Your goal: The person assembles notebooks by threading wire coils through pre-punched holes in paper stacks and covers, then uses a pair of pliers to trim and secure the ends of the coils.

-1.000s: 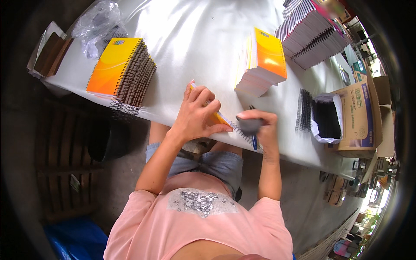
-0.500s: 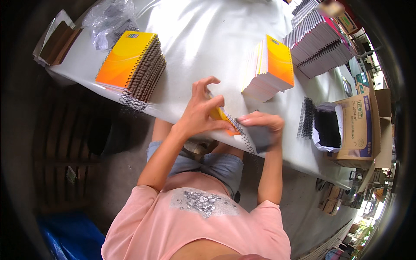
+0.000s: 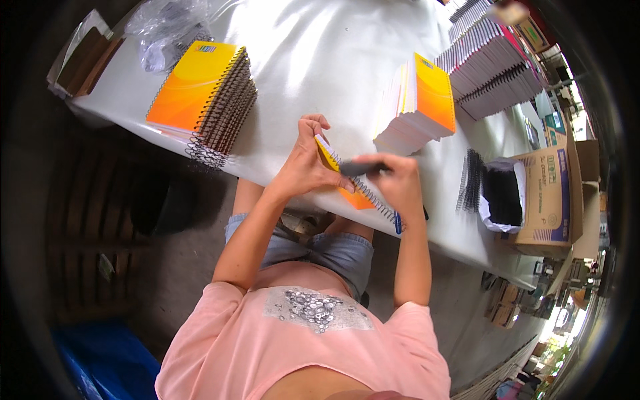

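My left hand [image 3: 307, 163] grips a spiral notebook [image 3: 360, 199] with a yellow and orange cover, held tilted on edge near the table's front edge. A dark wire coil [image 3: 377, 199] runs along the notebook's edge and sticks out past its lower end. In my right hand [image 3: 403, 187] is a dark elongated tool [image 3: 362, 168], smeared by motion, its kind unclear. The tool lies across the coil, close to my left fingers. A slim blue piece [image 3: 398, 223] shows beside my right wrist; whether it belongs to the tool, I cannot tell.
Coiled yellow-orange notebooks [image 3: 195, 83] are stacked at left, beside crumpled plastic [image 3: 163, 30] and a brown open box [image 3: 87, 63]. Another stack [image 3: 433, 97] stands right of centre, with taller piles [image 3: 493, 67] behind. Loose black coils [image 3: 471, 180] lie by a cardboard carton [image 3: 550, 193] at right.
My right hand has moved up and left, bringing the dark tool from beside the notebook's lower end to across its coil. My left hand still holds the notebook in nearly the same place.
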Available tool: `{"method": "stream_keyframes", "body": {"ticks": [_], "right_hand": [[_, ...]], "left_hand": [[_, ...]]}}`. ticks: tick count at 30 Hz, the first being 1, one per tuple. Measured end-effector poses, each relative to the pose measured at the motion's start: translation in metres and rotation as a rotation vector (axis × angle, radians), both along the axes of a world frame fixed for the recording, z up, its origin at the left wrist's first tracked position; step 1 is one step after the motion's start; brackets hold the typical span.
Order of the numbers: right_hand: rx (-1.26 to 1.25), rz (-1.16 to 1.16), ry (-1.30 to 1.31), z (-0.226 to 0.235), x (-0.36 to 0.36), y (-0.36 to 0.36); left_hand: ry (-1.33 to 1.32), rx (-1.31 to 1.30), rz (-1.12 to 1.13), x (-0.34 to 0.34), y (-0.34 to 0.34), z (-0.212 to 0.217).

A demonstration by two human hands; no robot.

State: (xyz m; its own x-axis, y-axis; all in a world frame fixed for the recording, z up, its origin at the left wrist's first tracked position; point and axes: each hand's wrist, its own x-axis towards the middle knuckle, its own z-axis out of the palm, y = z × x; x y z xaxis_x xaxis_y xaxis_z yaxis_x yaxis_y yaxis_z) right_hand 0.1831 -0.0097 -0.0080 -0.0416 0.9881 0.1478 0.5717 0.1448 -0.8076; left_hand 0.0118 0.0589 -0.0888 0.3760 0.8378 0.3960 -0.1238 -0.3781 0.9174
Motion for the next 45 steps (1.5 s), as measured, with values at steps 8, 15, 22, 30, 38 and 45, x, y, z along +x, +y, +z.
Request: {"method": "stream_keyframes", "body": {"ticks": [8, 15, 22, 30, 38, 45], "right_hand": [[-0.004, -0.119, 0.197, -0.008, -0.010, 0.013], [-0.018, -0.139, 0.057, -0.001, -0.002, 0.006], [0.159, -0.829, -0.606, -0.015, 0.119, -0.056], [0.125, -0.620, -0.579, -0.036, 0.042, -0.090], [0.095, -0.545, -0.517, -0.046, -0.007, -0.075], [0.385, -0.189, -0.372, 0.013, -0.074, -0.062]], "left_hand": [[0.022, 0.117, 0.013, 0.001, 0.001, -0.006], [-0.024, 0.077, -0.028, -0.003, 0.000, -0.008], [-0.400, -0.440, -0.079, -0.020, -0.011, 0.010], [-0.540, -0.447, 0.276, -0.020, -0.030, 0.033], [-0.459, -0.322, 0.367, -0.022, -0.041, 0.041], [-0.334, -0.133, 0.405, -0.026, -0.043, 0.035]]}}
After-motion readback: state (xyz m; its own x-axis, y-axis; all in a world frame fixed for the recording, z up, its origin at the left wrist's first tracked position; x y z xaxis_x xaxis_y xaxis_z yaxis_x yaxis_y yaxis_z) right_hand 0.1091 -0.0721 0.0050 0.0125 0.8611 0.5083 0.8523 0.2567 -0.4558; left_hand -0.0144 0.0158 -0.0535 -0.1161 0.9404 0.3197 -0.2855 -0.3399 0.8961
